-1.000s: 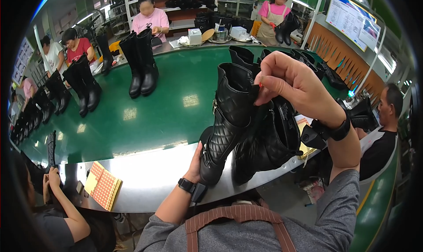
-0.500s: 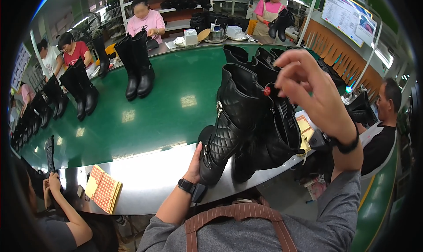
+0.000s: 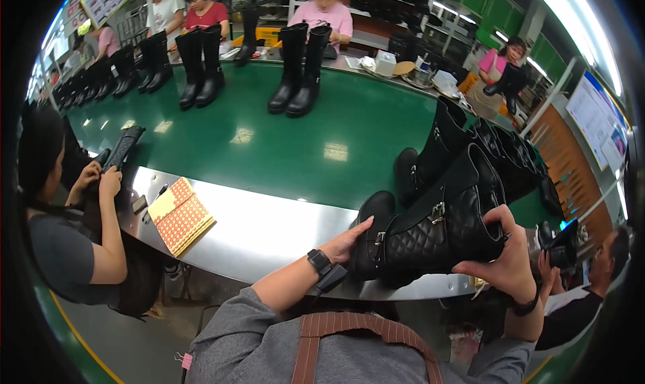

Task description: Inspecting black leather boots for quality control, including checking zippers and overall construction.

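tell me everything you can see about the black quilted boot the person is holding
The quilted boot is black, tall-shafted, and looks like leather with diamond stitching. A smooth strap with a silver buckle crosses its ankle. It lies tilted on its side, toe pointing left, on the steel edge of the table beside the green belt. The left hand presses against its toe, and the right hand grips the shaft's open top. Another black boot leans just behind it; whether they touch is unclear.
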Tool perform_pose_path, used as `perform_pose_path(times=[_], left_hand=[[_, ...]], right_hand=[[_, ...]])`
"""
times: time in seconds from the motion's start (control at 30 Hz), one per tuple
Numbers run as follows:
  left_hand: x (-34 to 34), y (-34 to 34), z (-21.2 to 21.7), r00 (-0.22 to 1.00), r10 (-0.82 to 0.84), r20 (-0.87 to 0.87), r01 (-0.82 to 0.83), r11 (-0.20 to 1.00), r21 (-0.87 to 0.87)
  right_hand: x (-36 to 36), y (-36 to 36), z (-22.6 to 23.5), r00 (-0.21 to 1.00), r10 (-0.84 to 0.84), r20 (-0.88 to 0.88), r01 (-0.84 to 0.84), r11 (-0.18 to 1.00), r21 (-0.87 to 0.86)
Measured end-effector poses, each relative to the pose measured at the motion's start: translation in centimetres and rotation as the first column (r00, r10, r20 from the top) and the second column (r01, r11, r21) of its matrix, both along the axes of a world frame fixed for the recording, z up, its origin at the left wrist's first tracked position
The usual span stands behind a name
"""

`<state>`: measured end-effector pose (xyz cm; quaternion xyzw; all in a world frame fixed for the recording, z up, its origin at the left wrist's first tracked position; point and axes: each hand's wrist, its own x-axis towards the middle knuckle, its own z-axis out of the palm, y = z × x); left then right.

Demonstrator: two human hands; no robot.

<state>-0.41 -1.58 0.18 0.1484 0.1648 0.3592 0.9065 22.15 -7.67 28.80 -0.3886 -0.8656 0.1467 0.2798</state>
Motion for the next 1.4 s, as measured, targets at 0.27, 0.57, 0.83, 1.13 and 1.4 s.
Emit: perform_pose_path(times=[0.27, 0.57, 0.83, 1.13, 1.4], left_hand=[[-2.2, 0.4, 1.6, 0.939, 0.189, 0.287, -0.232, 0.965, 0.125], [-4.6, 3.1, -2.7, 0.607, 0.794, -0.008, -0.786, 0.6, -0.148], [-3.1, 3.2, -2.7, 0.657, 0.733, -0.175, -0.754, 0.643, -0.137], [-2.4, 2.4, -2.0, 0.759, 0.637, -0.137, -0.651, 0.733, -0.196], [-2.3, 2.4, -1.9, 0.781, 0.612, -0.126, -0.624, 0.758, -0.188]], right_hand=[[-2.5, 3.1, 3.7, 0.96, 0.171, -0.223, -0.105, 0.955, 0.278], [-12.2, 18.2, 7.8, 0.861, 0.229, -0.453, -0.189, 0.973, 0.133], [-19.2, 34.8, 2.8, 0.982, 0.123, -0.144, -0.053, 0.907, 0.417], [-20.3, 48.8, -6.6, 0.976, -0.21, 0.055, 0.192, 0.953, 0.236], [-22.1, 38.6, -4.1, 0.974, -0.202, -0.1, 0.224, 0.806, 0.548]])
